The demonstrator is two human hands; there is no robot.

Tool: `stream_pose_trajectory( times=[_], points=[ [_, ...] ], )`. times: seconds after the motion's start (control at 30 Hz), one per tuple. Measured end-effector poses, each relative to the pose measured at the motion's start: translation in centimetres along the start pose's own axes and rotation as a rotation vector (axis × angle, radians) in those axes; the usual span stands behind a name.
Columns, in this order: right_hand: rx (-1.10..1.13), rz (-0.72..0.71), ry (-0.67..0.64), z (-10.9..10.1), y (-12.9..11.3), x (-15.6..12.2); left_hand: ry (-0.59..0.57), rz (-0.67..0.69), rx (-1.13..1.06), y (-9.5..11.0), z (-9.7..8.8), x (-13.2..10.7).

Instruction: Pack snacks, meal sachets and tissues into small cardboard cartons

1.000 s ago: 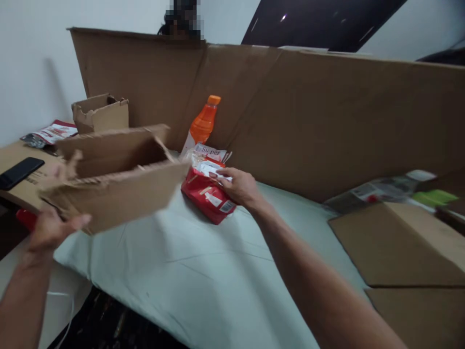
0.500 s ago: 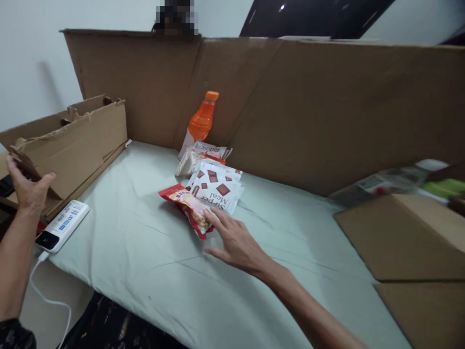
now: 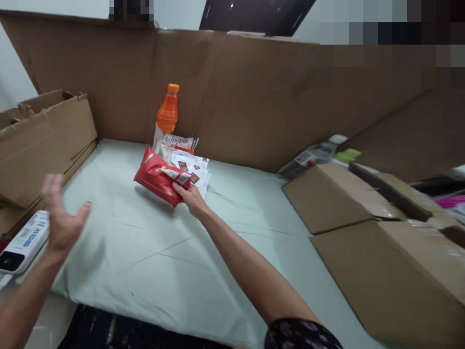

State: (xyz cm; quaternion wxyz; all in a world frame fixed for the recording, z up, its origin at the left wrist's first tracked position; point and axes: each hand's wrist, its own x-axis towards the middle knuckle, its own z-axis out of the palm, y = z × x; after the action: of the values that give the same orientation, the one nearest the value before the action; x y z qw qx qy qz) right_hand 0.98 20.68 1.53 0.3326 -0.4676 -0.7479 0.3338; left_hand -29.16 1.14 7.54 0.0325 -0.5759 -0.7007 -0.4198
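My right hand (image 3: 191, 197) grips the lower corner of a red snack packet (image 3: 158, 176) and holds it just above the pale cloth (image 3: 152, 242). Behind the packet lie white packets with brown squares (image 3: 194, 170), and an orange bottle (image 3: 167, 113) stands against the cardboard wall (image 3: 254, 92). My left hand (image 3: 61, 218) hovers open and empty over the cloth's left edge, a little blurred, near a white power bank (image 3: 23, 241).
An open cardboard box (image 3: 39, 140) sits at the left. Flattened and open cardboard boxes (image 3: 378, 232) fill the right side, with packets and a green item (image 3: 319, 155) behind them. Another person is partly visible behind the cardboard wall.
My left hand set the cardboard box down at the left and let go, then moved toward the middle. My right hand released, then took hold of the red packet and lifted it.
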Motion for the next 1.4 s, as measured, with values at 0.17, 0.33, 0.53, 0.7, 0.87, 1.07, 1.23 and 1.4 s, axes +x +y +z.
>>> stream_pose_trajectory(
  times=[0.17,0.33,0.53,0.7,0.87,1.07,1.23,1.4],
  points=[
    [-0.119,0.133,0.096,-1.9,1.1,-0.8,-0.332,0.111,-0.053,2.6,8.3,0.3],
    [-0.364,0.156,0.229,-9.2,1.2,-10.1,-0.534,0.231,-0.102,3.5,13.5,1.3],
    [-0.672,0.226,0.588,-23.3,1.8,-19.6,-0.701,0.299,0.104,5.9,17.9,4.5],
    [-0.864,0.455,0.773,-33.5,4.8,-24.3,-0.648,0.245,0.107,7.4,17.8,3.6],
    [-0.694,0.356,0.579,-33.2,4.2,-24.9,-0.588,0.232,0.045,7.8,15.4,0.4],
    [-0.584,-0.119,0.209,-25.4,-4.4,-24.1,-0.659,0.416,-0.183,9.6,11.3,-2.1],
    [-0.467,-0.435,-0.144,-20.0,-10.8,-24.5,-0.893,0.479,-0.539,10.5,10.1,-3.6],
    [-0.086,-0.446,-0.410,-19.2,-13.2,-23.9,-1.081,0.315,-0.858,9.0,10.6,-4.2]
  ],
)
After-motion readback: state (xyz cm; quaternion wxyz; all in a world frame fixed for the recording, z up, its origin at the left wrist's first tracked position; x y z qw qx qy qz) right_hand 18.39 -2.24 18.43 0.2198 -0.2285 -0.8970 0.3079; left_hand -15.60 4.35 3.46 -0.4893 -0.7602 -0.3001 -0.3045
